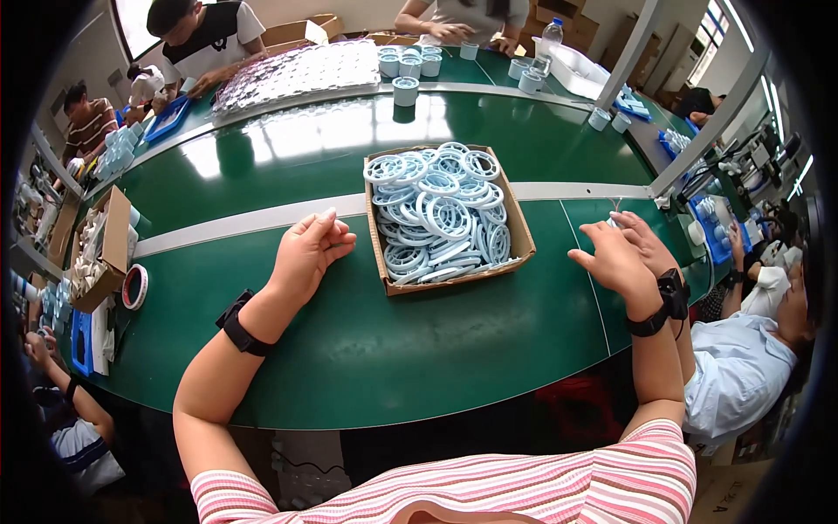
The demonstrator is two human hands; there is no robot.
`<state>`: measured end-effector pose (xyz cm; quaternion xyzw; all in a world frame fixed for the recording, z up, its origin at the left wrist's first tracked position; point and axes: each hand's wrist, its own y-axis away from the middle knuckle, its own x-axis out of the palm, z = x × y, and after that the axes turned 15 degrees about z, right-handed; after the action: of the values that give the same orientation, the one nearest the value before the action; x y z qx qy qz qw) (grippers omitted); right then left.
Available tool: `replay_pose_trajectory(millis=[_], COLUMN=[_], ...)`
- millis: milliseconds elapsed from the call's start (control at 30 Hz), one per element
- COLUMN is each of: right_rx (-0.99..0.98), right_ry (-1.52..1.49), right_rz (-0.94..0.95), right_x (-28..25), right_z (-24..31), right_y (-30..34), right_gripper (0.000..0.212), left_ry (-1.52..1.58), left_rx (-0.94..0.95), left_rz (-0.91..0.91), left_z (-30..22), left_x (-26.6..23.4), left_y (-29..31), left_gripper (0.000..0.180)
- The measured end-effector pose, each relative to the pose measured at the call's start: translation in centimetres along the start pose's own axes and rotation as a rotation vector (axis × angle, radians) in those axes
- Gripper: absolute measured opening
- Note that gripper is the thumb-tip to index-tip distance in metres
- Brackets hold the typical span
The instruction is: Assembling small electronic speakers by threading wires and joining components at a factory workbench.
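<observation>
My left hand (310,253) is raised over the green table, left of a cardboard box (454,283). Its thumb and fingers are pinched together; whatever may be between them is too small to name. In the box lies a heap of pale blue plastic rings (448,217) with inner rims. To the box's right my right hand (616,262) reaches out, thumb and forefinger apart, with no thing visible in it. Close against it is a co-worker's hand (648,240), near a small whitish piece with thin wires (614,217). Both my wrists wear black bands.
A pale strip (253,223) crosses the green table. At left stand a box of white parts (109,253) and a tape roll (134,286). Light blue cups (405,91) and a white sheet of parts (301,77) are across the table. Co-workers sit around; a metal post (711,127) rises at right.
</observation>
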<state>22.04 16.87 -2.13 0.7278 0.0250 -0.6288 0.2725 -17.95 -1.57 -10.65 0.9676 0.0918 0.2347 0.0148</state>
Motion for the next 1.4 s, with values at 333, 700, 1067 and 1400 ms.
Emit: replay_pose_trajectory(millis=[333, 700, 1067, 1400], right_rx=[-0.299, -0.593, -0.49, -1.356], right_ry=[0.039, 0.045, -0.1, -0.162], right_rz=[-0.092, -0.445, -0.12, 0.053], right_x=[-5.8, -10.9, -11.0, -12.1], right_z=[5.6, 16.6, 15.4, 29.9], right_y=[-2.3, -29.7, -39.3, -14.7], right_gripper=[0.046, 0.059, 0.049, 0.048], left_ry=[-0.047, -0.134, -0.17, -0.497], left_rx=[-0.031, 0.019, 0.016, 0.066], left_rz=[0.021, 0.072, 0.117, 0.139], left_z=[0.2, 0.9, 1.3, 0.9], left_x=[-0.1, -0.1, 0.8, 1.3], left_y=[0.0, 0.3, -0.1, 0.8], left_gripper=[0.027, 0.03, 0.033, 0.031])
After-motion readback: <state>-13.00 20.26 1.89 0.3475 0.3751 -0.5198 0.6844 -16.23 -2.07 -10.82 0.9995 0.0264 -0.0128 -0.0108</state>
